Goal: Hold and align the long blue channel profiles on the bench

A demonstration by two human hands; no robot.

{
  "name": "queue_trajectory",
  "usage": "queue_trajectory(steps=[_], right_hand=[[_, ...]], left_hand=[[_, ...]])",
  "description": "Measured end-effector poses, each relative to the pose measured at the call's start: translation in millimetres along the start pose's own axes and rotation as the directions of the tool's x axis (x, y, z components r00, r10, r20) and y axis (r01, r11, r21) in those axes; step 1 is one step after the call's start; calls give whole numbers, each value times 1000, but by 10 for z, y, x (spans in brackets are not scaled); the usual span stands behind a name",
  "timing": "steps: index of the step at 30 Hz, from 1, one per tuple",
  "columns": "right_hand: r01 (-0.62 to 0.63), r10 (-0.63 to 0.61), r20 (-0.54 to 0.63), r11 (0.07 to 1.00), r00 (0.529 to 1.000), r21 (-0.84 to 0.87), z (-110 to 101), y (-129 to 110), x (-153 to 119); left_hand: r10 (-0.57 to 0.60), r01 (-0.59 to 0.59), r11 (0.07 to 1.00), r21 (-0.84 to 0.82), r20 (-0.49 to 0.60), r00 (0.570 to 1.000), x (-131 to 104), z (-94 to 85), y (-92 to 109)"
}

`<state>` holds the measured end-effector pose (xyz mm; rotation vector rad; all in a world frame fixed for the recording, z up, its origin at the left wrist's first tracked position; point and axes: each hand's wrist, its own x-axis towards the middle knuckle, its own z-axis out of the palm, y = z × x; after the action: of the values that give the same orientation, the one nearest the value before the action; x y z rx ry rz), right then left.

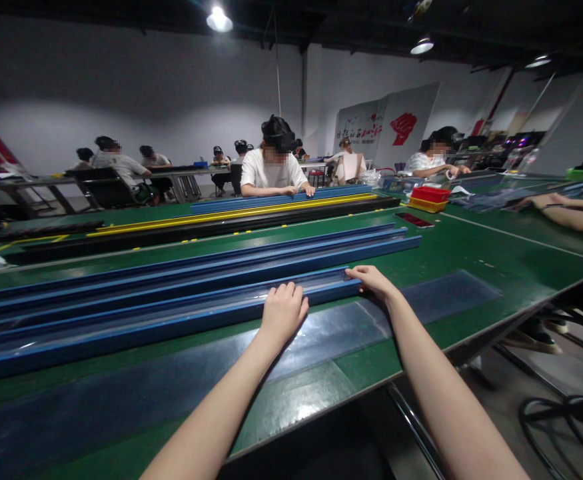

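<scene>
A long blue channel with clear film inside lies across the green table. My left hand is curled over its near edge, close to the right end. At that right end, my right hand pinches the channel's tip with thumb and fingers. Just behind lie more blue channels, side by side. A long clear plastic strip lies flat on the table in front of the channel, partly under my forearms.
Beyond are a yellow strip, a black strip, a phone and red and yellow bins. A person sits opposite, hands on blue strips. Another person's arms rest at the right.
</scene>
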<state>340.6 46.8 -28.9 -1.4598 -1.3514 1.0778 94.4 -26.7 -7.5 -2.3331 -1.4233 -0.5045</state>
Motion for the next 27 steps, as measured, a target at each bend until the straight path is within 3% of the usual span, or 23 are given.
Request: queue_trajectory(steps=[27], right_hand=[[-9,11,32,999,999,-45,-16,-21,-16]], left_hand=[[-2,2,1000,-25,20,1000,1,-3,-4]])
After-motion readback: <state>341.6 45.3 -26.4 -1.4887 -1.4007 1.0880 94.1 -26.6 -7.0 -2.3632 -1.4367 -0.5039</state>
